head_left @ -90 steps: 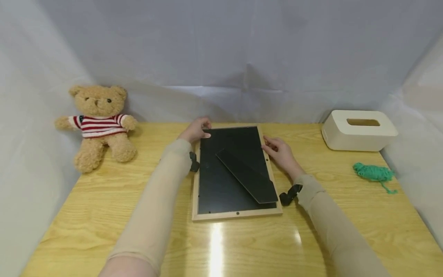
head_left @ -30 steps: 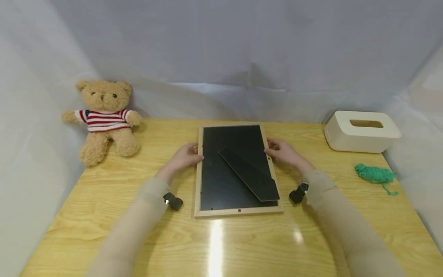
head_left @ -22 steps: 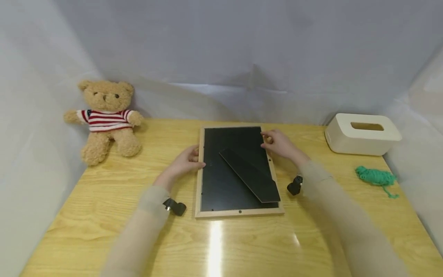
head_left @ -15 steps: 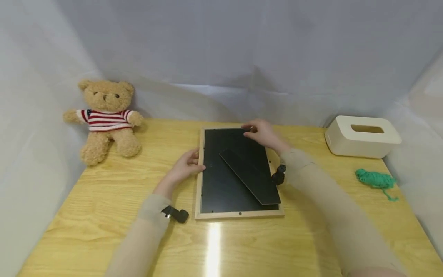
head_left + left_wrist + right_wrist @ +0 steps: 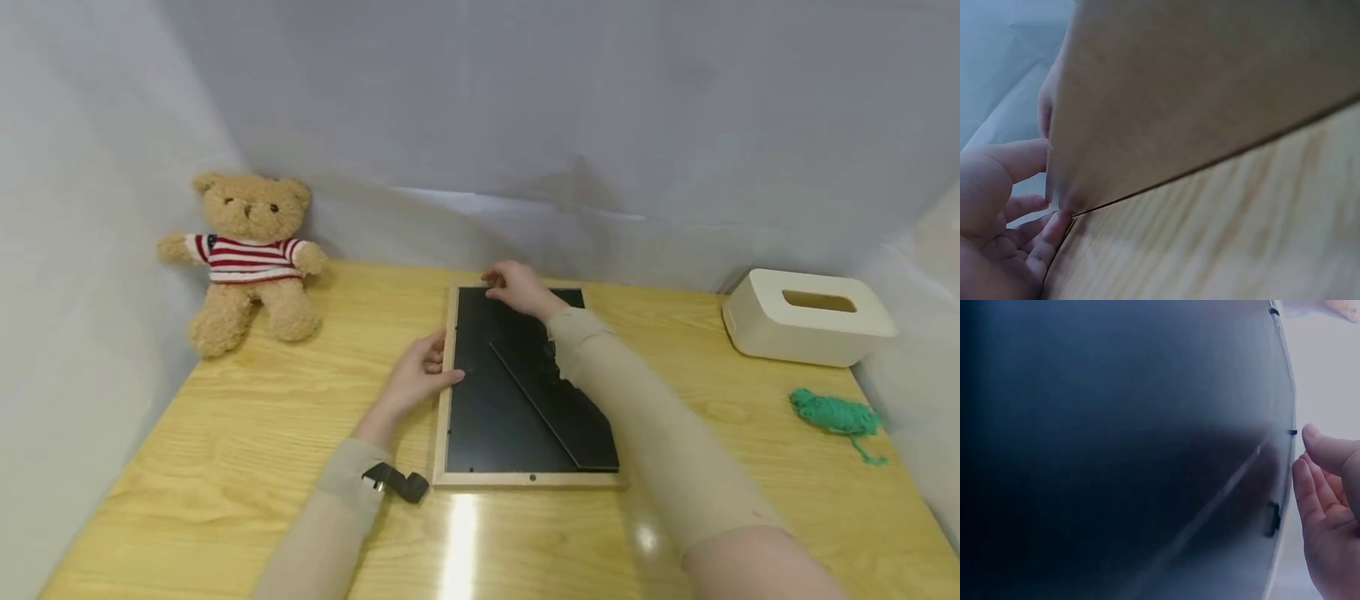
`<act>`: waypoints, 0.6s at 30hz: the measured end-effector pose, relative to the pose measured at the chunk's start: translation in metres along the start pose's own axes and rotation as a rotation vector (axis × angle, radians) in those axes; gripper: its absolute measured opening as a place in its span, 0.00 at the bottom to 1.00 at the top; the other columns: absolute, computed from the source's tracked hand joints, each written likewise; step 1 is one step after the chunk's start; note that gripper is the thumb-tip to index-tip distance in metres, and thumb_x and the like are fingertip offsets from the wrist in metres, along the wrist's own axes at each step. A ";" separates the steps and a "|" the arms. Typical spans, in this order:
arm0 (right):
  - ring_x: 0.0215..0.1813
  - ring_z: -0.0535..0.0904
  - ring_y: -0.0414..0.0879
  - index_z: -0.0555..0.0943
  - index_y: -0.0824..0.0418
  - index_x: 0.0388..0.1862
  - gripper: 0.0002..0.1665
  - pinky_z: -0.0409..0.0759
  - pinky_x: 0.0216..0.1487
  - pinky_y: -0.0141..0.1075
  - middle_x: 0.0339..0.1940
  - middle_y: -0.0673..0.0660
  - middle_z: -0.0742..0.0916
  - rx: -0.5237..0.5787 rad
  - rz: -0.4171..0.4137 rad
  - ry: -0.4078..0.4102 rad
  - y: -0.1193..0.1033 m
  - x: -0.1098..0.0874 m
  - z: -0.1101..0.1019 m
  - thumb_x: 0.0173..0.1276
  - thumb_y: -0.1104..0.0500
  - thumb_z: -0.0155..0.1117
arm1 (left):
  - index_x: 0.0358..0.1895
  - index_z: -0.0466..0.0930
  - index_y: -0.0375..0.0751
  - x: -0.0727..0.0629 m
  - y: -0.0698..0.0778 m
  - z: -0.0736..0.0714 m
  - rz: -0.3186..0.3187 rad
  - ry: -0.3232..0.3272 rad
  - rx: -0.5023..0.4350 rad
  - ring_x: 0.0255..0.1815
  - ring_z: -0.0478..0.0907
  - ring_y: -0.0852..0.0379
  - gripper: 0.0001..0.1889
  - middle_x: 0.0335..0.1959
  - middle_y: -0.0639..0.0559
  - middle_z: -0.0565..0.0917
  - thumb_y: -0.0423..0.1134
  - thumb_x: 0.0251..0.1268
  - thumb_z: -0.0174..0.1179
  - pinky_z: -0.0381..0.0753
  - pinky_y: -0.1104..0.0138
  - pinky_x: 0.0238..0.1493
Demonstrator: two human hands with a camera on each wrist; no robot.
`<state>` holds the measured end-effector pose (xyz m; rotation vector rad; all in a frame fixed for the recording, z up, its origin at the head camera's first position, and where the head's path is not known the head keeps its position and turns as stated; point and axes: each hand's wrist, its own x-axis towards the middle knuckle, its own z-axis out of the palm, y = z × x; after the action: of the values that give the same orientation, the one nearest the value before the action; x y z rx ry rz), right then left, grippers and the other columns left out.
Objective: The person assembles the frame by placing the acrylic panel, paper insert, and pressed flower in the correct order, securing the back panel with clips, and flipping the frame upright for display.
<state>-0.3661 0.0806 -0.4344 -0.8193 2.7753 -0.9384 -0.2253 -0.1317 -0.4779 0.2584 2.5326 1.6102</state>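
Observation:
A picture frame (image 5: 483, 421) lies face down on the table, with pale wooden edges and a black backing. Its black easel leg (image 5: 573, 429) slants across the back. At the left edge my left hand (image 5: 420, 372) holds the frame, thumb over the wood and fingers against the outer side; the left wrist view shows those fingers (image 5: 1047, 240) low along the frame's side. My right hand (image 5: 519, 288) is over the far edge, its forearm crossing the backing. In the right wrist view its thumb and loosely bent fingers stand beside the rim near small black tabs (image 5: 1274, 519).
A teddy bear (image 5: 251, 258) in a striped sweater sits at the back left. On the right are a cream tissue box (image 5: 810, 321) and a green yarn bundle (image 5: 832, 412). A pale cloth (image 5: 480, 117) walls the wooden table (image 5: 247, 467) behind.
My left hand has come down from the far left corner to mid left edge. My right hand has gone from the right edge up round the corner and leftward along the far edge.

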 end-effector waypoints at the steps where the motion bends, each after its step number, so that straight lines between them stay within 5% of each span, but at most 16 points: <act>1: 0.48 0.77 0.51 0.79 0.66 0.53 0.17 0.76 0.49 0.42 0.46 0.60 0.82 0.001 0.002 -0.001 0.000 0.002 0.002 0.67 0.62 0.64 | 0.73 0.56 0.37 0.000 0.000 0.000 0.001 0.003 0.000 0.53 0.72 0.45 0.42 0.61 0.39 0.70 0.36 0.57 0.69 0.75 0.55 0.55; 18: 0.46 0.79 0.51 0.82 0.65 0.47 0.13 0.77 0.48 0.39 0.43 0.60 0.82 -0.062 -0.028 0.003 0.002 0.010 0.011 0.64 0.62 0.67 | 0.72 0.59 0.38 -0.004 0.002 0.000 -0.005 0.018 -0.031 0.52 0.71 0.46 0.40 0.62 0.40 0.70 0.35 0.57 0.69 0.75 0.56 0.55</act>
<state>-0.3725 0.0710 -0.4444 -0.8689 2.8157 -0.8629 -0.2210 -0.1320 -0.4763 0.2352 2.5170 1.6553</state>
